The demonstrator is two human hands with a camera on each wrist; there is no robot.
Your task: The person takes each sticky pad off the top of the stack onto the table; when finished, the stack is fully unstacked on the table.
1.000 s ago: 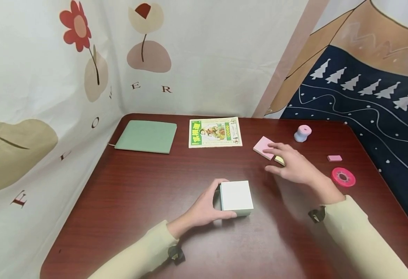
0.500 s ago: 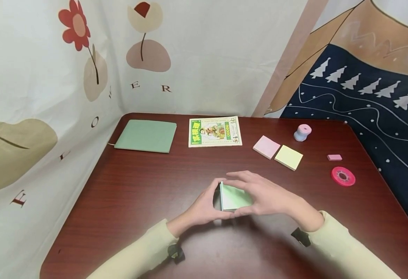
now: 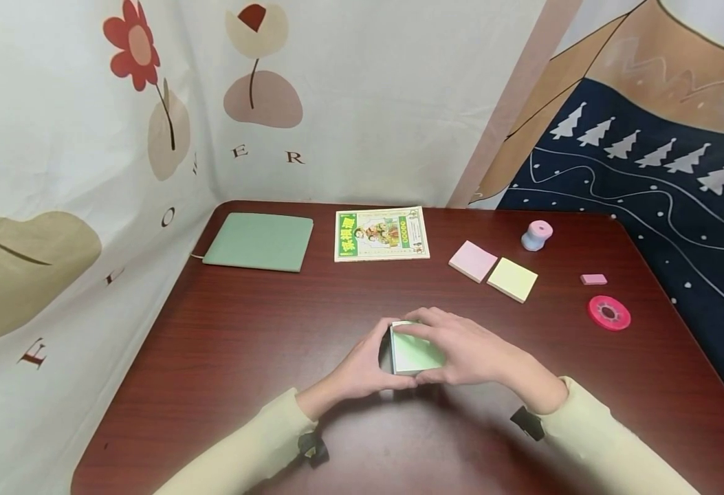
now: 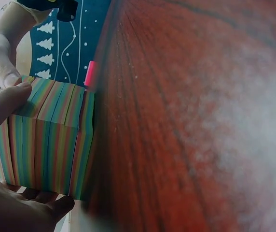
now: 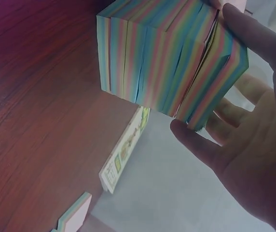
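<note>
A block of stacked sticky note pads (image 3: 416,356) stands on the table in front of me, its top sheet pale green. Both wrist views show the sides of the stack (image 5: 152,63) striped in blue, yellow, pink and green, with thin seams between pads. My left hand (image 3: 362,366) grips it from the left, thumb on the near side and fingers round the far side. From the right, my right hand (image 3: 476,349) holds the upper part of the stack between thumb and fingers, covering part of the top. The left thumb (image 4: 7,101) lies against one striped side.
Behind the hands lie a pink note pad (image 3: 473,261) and a yellow note pad (image 3: 513,280). Further right are a spool-shaped item (image 3: 537,236), a small pink block (image 3: 594,280) and a pink disc (image 3: 609,313). At the back are a green folder (image 3: 259,242) and an illustrated booklet (image 3: 382,234).
My right hand has come from the pink and yellow pads back to the stack and now holds it. The yellow pad is uncovered. The left hand has stayed on the stack.
</note>
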